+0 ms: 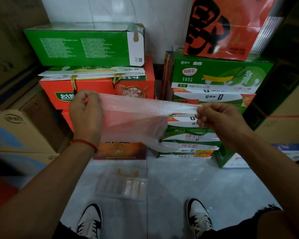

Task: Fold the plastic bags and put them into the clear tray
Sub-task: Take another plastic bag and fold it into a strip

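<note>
A thin translucent plastic bag point(133, 118) is stretched in the air between my two hands, its lower part hanging down towards the floor. My left hand point(85, 112) pinches the bag's left top end. My right hand point(216, 118) pinches the bunched right end, pulled taut. Below them on the grey floor lies the clear tray point(123, 182), with a folded pale piece visible inside its right part. The tray sits between my two shoes.
Stacked green and orange drink cartons point(97, 87) stand against the wall ahead, and a second stack point(214, 107) is at the right. Brown cardboard boxes point(21, 128) line the left side. My shoes point(91, 221) stand on the floor tiles.
</note>
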Motion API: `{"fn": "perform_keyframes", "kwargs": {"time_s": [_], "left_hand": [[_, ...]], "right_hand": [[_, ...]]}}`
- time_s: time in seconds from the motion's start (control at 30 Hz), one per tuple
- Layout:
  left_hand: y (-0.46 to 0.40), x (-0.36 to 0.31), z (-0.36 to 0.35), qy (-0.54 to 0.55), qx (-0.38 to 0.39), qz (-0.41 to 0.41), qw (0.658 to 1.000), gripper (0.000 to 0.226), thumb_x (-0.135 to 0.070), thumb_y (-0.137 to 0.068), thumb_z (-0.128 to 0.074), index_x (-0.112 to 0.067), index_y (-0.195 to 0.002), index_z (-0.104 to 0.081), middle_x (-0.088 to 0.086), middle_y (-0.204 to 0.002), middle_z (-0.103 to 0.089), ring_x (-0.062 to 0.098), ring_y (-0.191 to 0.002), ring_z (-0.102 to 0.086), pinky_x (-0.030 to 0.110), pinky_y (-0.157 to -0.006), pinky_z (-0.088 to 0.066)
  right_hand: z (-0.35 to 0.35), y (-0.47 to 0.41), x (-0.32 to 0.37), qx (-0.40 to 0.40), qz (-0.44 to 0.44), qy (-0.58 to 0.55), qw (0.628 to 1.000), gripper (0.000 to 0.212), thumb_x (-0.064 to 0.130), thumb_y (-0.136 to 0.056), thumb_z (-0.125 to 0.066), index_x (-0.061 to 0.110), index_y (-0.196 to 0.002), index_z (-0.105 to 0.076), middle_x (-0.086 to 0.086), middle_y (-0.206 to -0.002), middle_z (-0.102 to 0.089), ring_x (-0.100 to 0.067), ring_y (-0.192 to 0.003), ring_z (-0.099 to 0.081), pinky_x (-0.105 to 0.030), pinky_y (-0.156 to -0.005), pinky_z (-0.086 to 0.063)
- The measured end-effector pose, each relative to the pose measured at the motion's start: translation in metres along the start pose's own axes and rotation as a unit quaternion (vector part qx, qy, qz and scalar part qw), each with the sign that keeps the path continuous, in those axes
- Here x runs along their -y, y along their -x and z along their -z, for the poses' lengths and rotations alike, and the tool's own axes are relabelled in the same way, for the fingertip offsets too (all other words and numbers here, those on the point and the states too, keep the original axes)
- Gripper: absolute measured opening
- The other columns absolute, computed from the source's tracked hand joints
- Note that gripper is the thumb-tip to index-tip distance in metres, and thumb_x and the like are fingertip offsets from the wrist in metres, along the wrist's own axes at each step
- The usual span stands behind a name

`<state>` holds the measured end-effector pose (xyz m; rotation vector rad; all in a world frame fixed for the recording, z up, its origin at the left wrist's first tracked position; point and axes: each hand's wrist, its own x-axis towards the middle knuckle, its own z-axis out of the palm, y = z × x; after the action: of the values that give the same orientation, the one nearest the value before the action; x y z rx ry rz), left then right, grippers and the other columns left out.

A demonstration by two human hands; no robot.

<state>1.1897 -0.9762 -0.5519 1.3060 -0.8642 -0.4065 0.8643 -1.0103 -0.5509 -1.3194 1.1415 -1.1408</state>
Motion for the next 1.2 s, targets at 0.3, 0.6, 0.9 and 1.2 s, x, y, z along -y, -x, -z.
{"fn": "perform_keyframes", "kwargs": {"time_s": [0.3, 0.6, 0.9, 1.2], "left_hand": [[0.022, -0.024, -0.003, -0.006, 0.122, -0.133, 0.983, 0.023, -0.021, -0.108, -0.048, -0.018, -0.086, -0.053, 0.016, -0.059, -0.036, 0.021, -0.048, -0.032, 0.037, -0.044, -0.026], [0.042, -0.019, -0.016, -0.028, 0.337, -0.135, 0.931, 0.020, -0.021, -0.106, -0.052, -0.006, -0.095, -0.058, -0.006, -0.049, -0.042, 0.005, -0.042, -0.035, 0.022, -0.045, -0.029], [0.006, -0.014, -0.001, 0.012, 0.370, 0.149, 0.917, 0.069, -0.071, -0.089, -0.045, -0.011, -0.106, -0.075, 0.005, -0.098, -0.077, 0.016, -0.093, -0.073, 0.034, -0.082, -0.054], [0.017, -0.005, -0.012, 0.100, 0.282, 0.260, 0.918, 0.045, -0.046, -0.097, -0.058, -0.006, -0.111, -0.072, 0.015, -0.102, -0.076, 0.027, -0.089, -0.071, 0.035, -0.079, -0.058]], "right_hand": [[-0.001, 0.002, 0.005, -0.047, 0.077, 0.234, 0.968, 0.028, 0.034, -0.097, -0.054, 0.015, -0.099, -0.075, 0.001, -0.101, -0.074, -0.016, -0.095, -0.068, -0.036, -0.083, -0.054], [-0.077, 0.011, -0.001, 0.198, 0.167, 0.280, 0.924, 0.036, 0.052, -0.099, -0.061, 0.018, -0.105, -0.072, -0.001, -0.087, -0.075, -0.009, -0.078, -0.070, -0.033, -0.068, -0.055], [-0.063, 0.004, 0.010, 0.030, 0.167, 0.123, 0.978, 0.041, 0.030, -0.104, -0.063, 0.014, -0.066, -0.068, -0.010, -0.052, -0.053, -0.013, -0.047, -0.043, -0.024, -0.047, -0.033], [-0.048, 0.000, 0.005, -0.086, 0.124, 0.098, 0.984, 0.039, 0.031, -0.103, -0.064, 0.001, -0.079, -0.072, 0.000, -0.054, -0.060, -0.013, -0.045, -0.051, -0.021, -0.044, -0.039]]}}
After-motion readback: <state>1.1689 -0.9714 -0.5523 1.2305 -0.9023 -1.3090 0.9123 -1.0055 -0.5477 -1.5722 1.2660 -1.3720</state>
